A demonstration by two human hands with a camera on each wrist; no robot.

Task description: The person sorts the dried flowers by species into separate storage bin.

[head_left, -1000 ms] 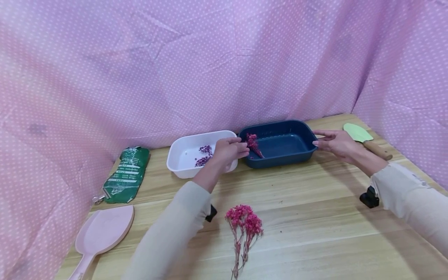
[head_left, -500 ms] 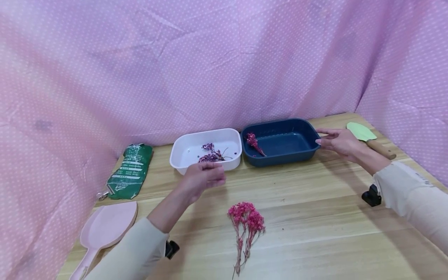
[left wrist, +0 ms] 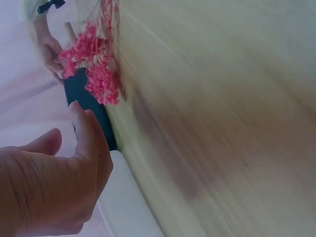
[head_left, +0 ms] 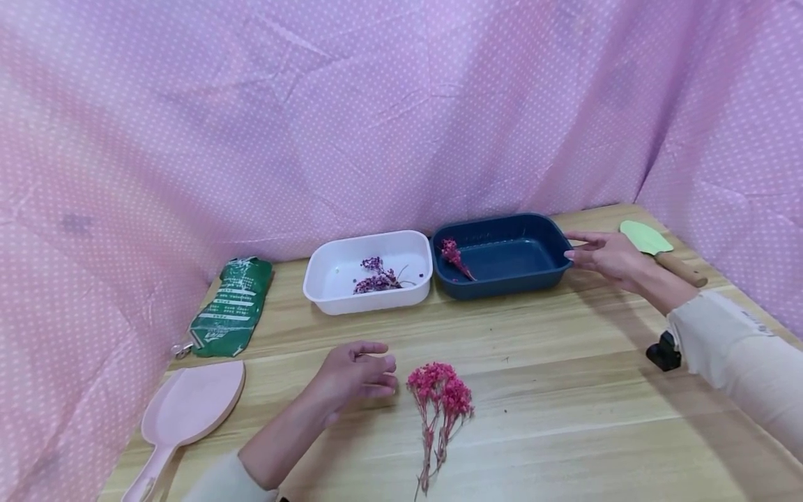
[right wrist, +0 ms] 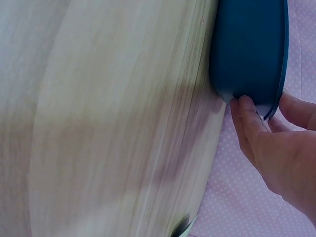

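Observation:
My left hand [head_left: 354,376] hovers over the table just left of a bunch of dried pink flowers [head_left: 440,401], its fingers loosely bent around nothing. In the left wrist view, the pink blossoms [left wrist: 101,64] are beyond the fingertips. At the back right, my right hand [head_left: 611,258] holds the end of a dark blue rectangular basin [head_left: 533,279]. The right wrist view has the thumb at the basin's rim and fingers against its end wall. A small pink sprig [head_left: 456,259] lies in the basin's left end. Purple dried flowers [head_left: 379,280] lie in a white basin [head_left: 370,302] beside it.
A pale green trowel [head_left: 646,238] with a wooden handle lies behind my right wrist. On the left are a crumpled green bag [head_left: 231,307] and a pink dustpan-like scoop [head_left: 191,404]. Pink dotted cloth [head_left: 376,118] hangs at the table's back and sides.
My left hand has drawn back from between the two basins toward the pink flowers on the table, uncovering the purple flowers. My right hand stays at the dark blue basin.

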